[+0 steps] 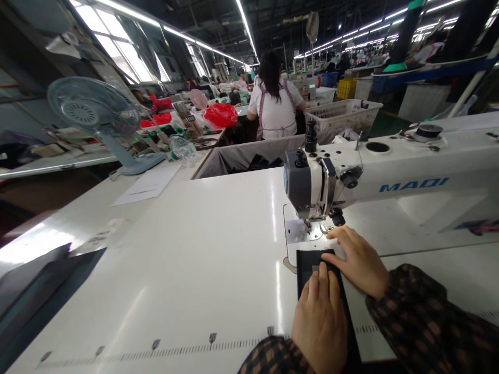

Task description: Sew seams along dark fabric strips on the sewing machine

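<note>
Head view: black cloth (305, 270), cut off below, half-hidden under left hand (323, 322), fingers flat, right hand (360, 262), fingers parted

The sewing machine (413, 169) is cut off at the right edge. In front of it, the left hand (322, 319) hides part of a black strip (304, 270). Left of the sewing machine, dark fabric (42, 296) runs off the left edge; print on a paper sheet (150, 186) there is too small to read.

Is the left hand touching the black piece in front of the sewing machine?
Touching. The head view shows the left hand laid palm-down over the black piece, its fingers resting on the top surface.
</note>
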Action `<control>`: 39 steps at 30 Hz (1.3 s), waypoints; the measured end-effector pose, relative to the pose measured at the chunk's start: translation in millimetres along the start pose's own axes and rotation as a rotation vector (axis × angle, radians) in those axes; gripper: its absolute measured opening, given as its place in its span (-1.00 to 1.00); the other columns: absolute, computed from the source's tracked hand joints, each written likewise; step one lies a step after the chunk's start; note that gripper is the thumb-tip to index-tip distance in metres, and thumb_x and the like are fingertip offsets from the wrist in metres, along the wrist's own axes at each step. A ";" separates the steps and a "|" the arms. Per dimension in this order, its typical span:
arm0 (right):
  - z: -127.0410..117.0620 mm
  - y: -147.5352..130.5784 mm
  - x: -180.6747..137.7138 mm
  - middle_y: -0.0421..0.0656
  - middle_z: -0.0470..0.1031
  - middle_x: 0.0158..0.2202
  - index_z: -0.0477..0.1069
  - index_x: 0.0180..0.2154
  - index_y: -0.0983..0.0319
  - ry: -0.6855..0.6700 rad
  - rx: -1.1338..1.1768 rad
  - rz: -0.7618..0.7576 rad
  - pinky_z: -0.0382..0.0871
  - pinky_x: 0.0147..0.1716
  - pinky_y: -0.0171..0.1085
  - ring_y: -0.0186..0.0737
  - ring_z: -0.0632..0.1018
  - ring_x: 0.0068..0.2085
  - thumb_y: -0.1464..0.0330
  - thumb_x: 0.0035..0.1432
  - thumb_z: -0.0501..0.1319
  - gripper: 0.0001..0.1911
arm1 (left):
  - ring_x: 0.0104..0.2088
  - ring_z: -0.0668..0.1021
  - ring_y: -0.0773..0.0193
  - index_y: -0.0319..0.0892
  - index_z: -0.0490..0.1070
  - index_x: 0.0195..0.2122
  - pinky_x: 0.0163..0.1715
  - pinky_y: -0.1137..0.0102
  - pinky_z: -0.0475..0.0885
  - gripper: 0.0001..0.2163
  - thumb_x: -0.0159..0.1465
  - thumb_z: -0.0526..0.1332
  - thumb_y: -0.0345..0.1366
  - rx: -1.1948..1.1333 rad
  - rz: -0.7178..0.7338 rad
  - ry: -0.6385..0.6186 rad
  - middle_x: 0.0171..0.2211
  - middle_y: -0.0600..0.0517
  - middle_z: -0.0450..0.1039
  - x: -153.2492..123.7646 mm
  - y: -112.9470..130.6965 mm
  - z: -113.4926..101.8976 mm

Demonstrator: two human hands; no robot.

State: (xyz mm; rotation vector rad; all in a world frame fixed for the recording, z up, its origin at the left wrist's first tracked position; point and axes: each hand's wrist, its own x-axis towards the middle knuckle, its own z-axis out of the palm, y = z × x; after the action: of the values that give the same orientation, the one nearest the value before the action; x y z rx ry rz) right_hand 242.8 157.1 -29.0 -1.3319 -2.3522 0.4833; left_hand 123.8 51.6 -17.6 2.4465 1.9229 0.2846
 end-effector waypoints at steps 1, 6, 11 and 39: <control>2.9 0.5 -12.1 -0.13 0.34 -0.09 0.31 -0.15 0.19 0.041 -0.018 -0.077 0.20 -0.07 -0.13 -0.15 0.33 -0.05 0.33 0.18 0.01 -0.78 | 0.03 0.25 0.03 -0.35 0.08 0.10 -0.02 0.19 0.32 -0.55 0.13 -0.04 -0.48 0.005 0.001 0.009 0.13 -0.19 0.06 0.5 1.0 0.5; 11.2 3.5 -56.8 -0.09 0.04 0.15 -0.02 0.15 0.28 -0.014 -0.176 -0.405 0.14 0.07 -0.09 -0.14 0.08 0.15 0.32 0.23 -0.08 -0.54 | 0.04 0.25 0.05 -0.34 0.04 0.11 -0.05 0.20 0.35 -0.52 0.11 -0.05 -0.54 -0.041 -0.030 0.076 0.14 -0.15 0.06 -1.7 -1.9 1.5; 17.2 -7.5 -44.9 -0.03 -0.06 0.18 -0.11 0.17 0.34 -0.021 -0.262 -0.476 0.16 0.06 -0.01 -0.08 0.02 0.17 0.30 0.23 -0.09 -0.49 | -0.03 0.31 0.15 -0.27 0.21 -0.08 -0.07 0.22 0.37 -0.74 0.22 -0.06 -0.48 -0.232 -0.226 0.194 -0.05 -0.12 0.26 -20.3 -20.2 -5.5; 15.0 -14.8 -30.9 0.01 -0.05 0.17 -0.02 0.14 0.38 -0.043 -0.301 -0.496 0.13 0.08 -0.07 -0.09 0.01 0.17 0.34 0.18 -0.02 -0.48 | -0.44 0.53 0.17 -0.42 0.14 0.02 -0.56 0.36 0.42 -0.66 0.20 -0.11 -0.55 0.047 -0.345 0.013 -0.26 -0.18 0.37 11.6 -16.6 3.7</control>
State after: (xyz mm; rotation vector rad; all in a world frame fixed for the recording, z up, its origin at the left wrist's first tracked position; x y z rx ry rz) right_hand 239.0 121.5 -40.1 -0.7950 -2.7432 0.0081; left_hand 111.0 67.2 -21.8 2.0877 2.3305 0.2472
